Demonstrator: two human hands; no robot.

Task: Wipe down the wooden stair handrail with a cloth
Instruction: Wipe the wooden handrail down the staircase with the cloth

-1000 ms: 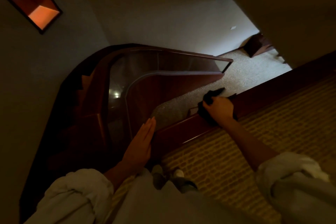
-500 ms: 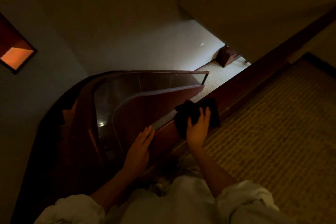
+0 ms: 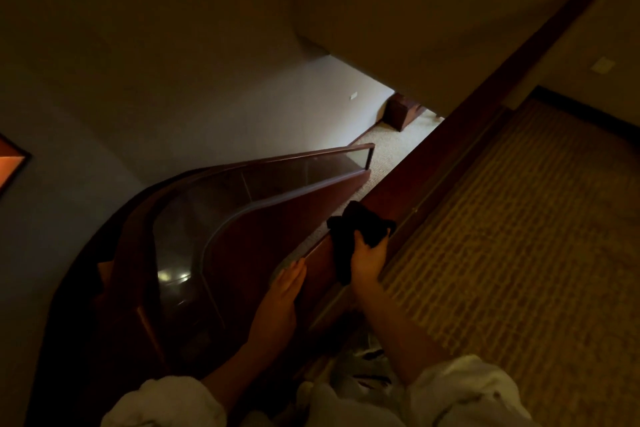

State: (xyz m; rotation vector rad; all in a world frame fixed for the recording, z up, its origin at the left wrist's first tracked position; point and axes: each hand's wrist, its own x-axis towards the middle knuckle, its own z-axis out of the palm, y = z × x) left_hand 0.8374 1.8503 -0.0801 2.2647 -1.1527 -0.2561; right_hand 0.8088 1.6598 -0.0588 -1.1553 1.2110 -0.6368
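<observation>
1. The dark cloth (image 3: 360, 229) is lying bunched on top of the wooden handrail (image 3: 467, 135), on the part of the rail close to the person, under the right hand. It is looking soft, light and limp, so I judge that it is folding easily over the rail's edges. The best hold is probably a gathered handful in its middle, with the loose corners tucked in.
2. The handrail is looking stiff, smooth and polished, and it is fixed. The cloth is probably sliding on it with little resistance.
3. The right hand (image 3: 369, 262) is grasping the cloth, with its fingers curling into the fabric and pressing it to the rail.
4. The left hand (image 3: 282, 295) is resting flat against the inner side of the rail, fingers straight and together, holding nothing.
5. Beside the rail a curved glass panel (image 3: 277, 184) is following the stairs down, and patterned carpet (image 3: 519, 236) is covering the floor on the right.
6. No brand, label or writing is showing clearly enough to read. The light is dim, and a pale wall plate (image 3: 602, 65) is showing no text.
</observation>
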